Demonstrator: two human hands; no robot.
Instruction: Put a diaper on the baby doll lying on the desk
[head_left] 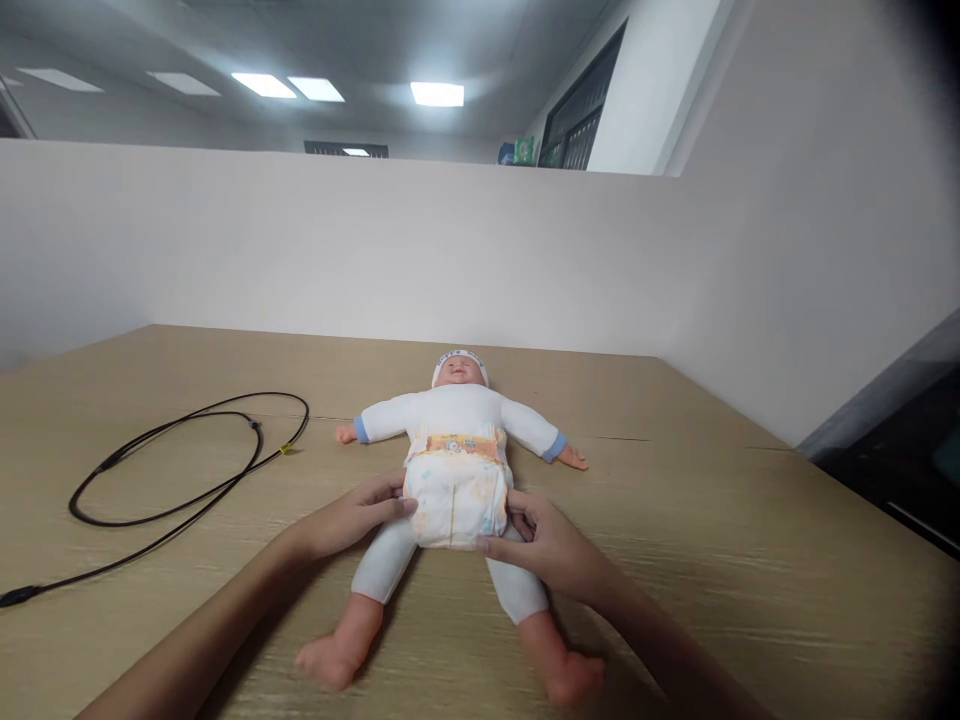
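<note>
A baby doll (459, 405) in a white suit with blue cuffs and a white headband lies on its back, arms spread, feet toward me. Around its hips sits a white diaper (454, 495) with an orange patterned waistband and a yellow line down the front. My left hand (349, 515) grips the diaper's left edge, the thumb in front and the fingertips partly hidden behind the doll's side. At the right edge, my right hand (551, 540) has its thumb on the lower front of the diaper and its fingers curled at the side.
A black cable (217, 490) lies looped at the left of the wooden table (705, 560). Behind the table stands a white partition (375, 250). A dark object (900, 450) is beyond the table's right edge.
</note>
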